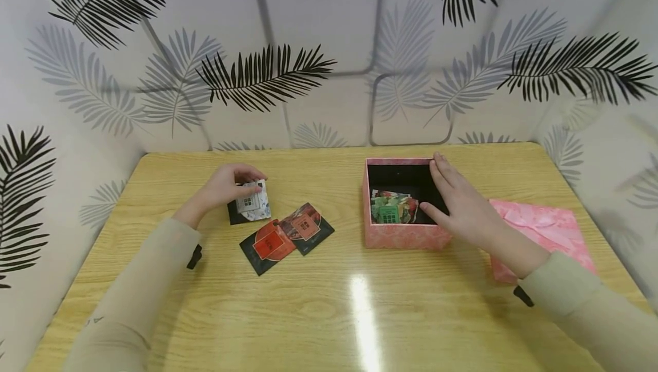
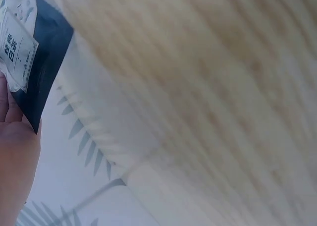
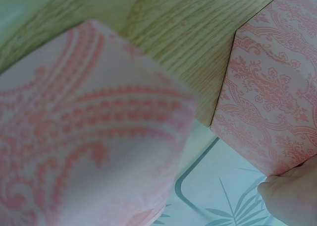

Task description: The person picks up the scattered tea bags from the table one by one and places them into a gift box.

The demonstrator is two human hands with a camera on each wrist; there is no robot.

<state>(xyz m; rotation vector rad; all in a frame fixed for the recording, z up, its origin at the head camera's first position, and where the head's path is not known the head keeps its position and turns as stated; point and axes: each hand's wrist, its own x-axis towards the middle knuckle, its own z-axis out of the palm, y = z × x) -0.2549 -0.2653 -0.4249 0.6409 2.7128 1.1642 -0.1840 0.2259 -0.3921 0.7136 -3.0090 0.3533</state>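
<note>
Wood-grain table [image 1: 288,320]; my left hand [image 1: 226,186] pinches flat white sachet [image 1: 260,205].
Its right edge runs forward, long axis unclear; straight-fingered right hand [image 1: 462,212] touches pink box [image 1: 401,238].

From the head, looks forward and down over the table [image 1: 303,309], far enough back to take in the left hand [image 1: 223,189], the right hand [image 1: 465,215] and the leafy backdrop [image 1: 334,23] at the far side. From the left wrist, looks closely across the table toward the backdrop, turned upside down; shares with the head view the left hand and the white packet [image 1: 261,205]. From the right wrist, faces the far side, likewise upside down, with the pink lid [image 1: 562,240] nearest and blurred, the pink box [image 1: 406,237] farther left; shares both, plus the right hand, with the head view.
</note>
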